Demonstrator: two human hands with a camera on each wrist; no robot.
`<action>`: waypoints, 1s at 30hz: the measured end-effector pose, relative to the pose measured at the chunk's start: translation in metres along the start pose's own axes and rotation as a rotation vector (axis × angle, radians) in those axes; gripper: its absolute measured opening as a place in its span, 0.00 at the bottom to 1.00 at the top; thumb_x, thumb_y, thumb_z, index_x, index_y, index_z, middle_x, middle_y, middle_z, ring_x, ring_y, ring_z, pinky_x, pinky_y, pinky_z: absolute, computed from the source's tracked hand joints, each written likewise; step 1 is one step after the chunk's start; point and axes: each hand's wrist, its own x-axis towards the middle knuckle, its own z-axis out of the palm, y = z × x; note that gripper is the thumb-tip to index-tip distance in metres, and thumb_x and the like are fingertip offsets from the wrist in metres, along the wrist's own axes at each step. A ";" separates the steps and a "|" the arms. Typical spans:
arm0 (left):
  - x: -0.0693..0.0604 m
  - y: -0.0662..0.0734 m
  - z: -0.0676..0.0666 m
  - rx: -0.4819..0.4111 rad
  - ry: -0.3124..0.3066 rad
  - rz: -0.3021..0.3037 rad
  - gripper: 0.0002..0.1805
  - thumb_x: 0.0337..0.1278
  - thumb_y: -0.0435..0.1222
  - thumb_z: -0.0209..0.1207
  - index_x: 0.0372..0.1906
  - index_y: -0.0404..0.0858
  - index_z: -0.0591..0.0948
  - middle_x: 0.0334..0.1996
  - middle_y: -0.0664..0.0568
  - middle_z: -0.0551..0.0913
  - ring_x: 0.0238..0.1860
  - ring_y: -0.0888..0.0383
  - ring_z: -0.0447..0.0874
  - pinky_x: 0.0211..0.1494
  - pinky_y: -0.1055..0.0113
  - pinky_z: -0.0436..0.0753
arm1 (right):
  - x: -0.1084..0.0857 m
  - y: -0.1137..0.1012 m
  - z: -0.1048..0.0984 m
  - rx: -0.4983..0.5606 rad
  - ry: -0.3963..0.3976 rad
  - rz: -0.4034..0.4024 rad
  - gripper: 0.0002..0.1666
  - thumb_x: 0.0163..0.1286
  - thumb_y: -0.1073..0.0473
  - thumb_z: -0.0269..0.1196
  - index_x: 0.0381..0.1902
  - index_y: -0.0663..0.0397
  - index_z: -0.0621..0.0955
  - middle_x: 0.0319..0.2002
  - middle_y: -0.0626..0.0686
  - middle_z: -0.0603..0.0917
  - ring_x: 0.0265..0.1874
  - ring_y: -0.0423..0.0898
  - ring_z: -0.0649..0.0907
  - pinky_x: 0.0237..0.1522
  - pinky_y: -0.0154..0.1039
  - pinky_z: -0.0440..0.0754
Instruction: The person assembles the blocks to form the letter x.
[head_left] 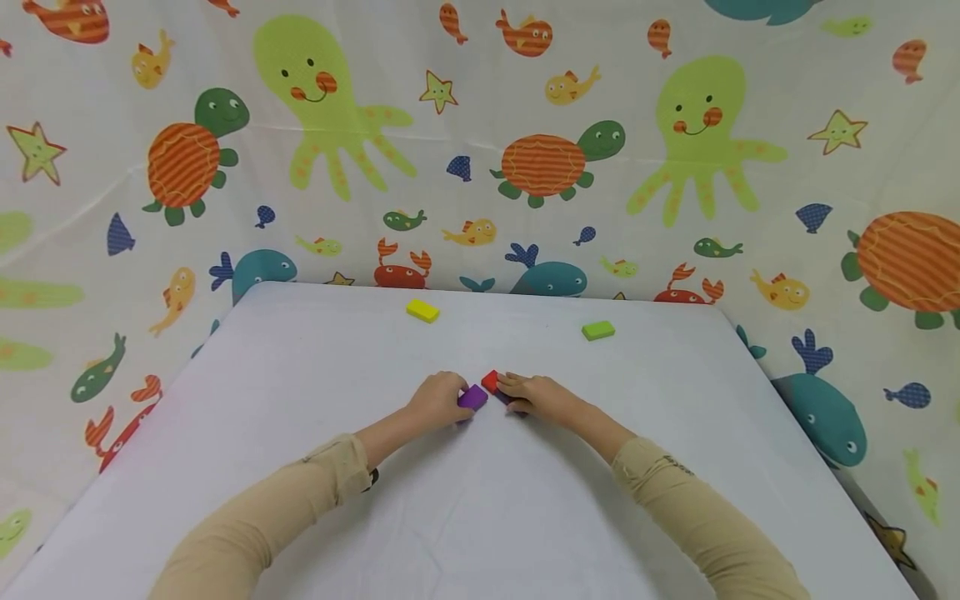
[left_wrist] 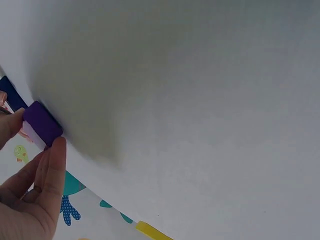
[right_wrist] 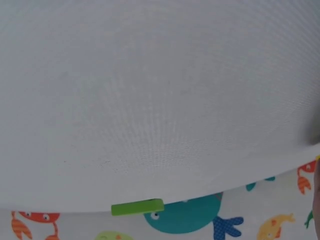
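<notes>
In the head view my left hand (head_left: 437, 400) pinches a purple block (head_left: 472, 397) near the middle of the white table. The left wrist view shows this purple block (left_wrist: 44, 122) between thumb and fingers. Just to its right, my right hand (head_left: 542, 397) grips a dark blue block (head_left: 504, 398), mostly hidden by the fingers. A red block (head_left: 491, 382) pokes out by the right fingertips; whether it touches the dark one I cannot tell. The dark blue block (left_wrist: 12, 93) also appears at the left wrist view's edge. The right wrist view barely catches the right hand.
A yellow block (head_left: 423, 311) lies at the back of the table, left of middle. Toward the back right is a green block (head_left: 598, 331). Behind the white table (head_left: 465, 517) hangs a curtain (head_left: 480, 100) printed with sea animals.
</notes>
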 end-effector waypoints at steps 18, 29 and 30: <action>0.005 0.003 0.004 -0.012 -0.004 -0.042 0.22 0.45 0.40 0.70 0.44 0.31 0.82 0.38 0.45 0.84 0.36 0.55 0.79 0.41 0.65 0.80 | -0.001 -0.003 -0.004 0.015 0.000 0.007 0.26 0.68 0.57 0.58 0.62 0.62 0.72 0.65 0.59 0.71 0.64 0.56 0.72 0.60 0.50 0.74; 0.009 0.006 0.002 -0.004 -0.018 -0.060 0.22 0.45 0.40 0.70 0.44 0.31 0.82 0.38 0.45 0.84 0.35 0.55 0.79 0.43 0.63 0.80 | -0.001 -0.003 -0.003 -0.002 0.011 0.001 0.26 0.67 0.57 0.58 0.61 0.62 0.73 0.64 0.59 0.71 0.63 0.57 0.73 0.59 0.50 0.75; 0.009 0.006 0.002 -0.009 -0.021 -0.060 0.22 0.45 0.40 0.70 0.44 0.31 0.82 0.38 0.45 0.84 0.35 0.55 0.79 0.43 0.63 0.80 | -0.002 -0.003 -0.003 -0.007 0.015 0.000 0.26 0.67 0.57 0.59 0.61 0.63 0.73 0.64 0.60 0.72 0.62 0.57 0.73 0.58 0.50 0.75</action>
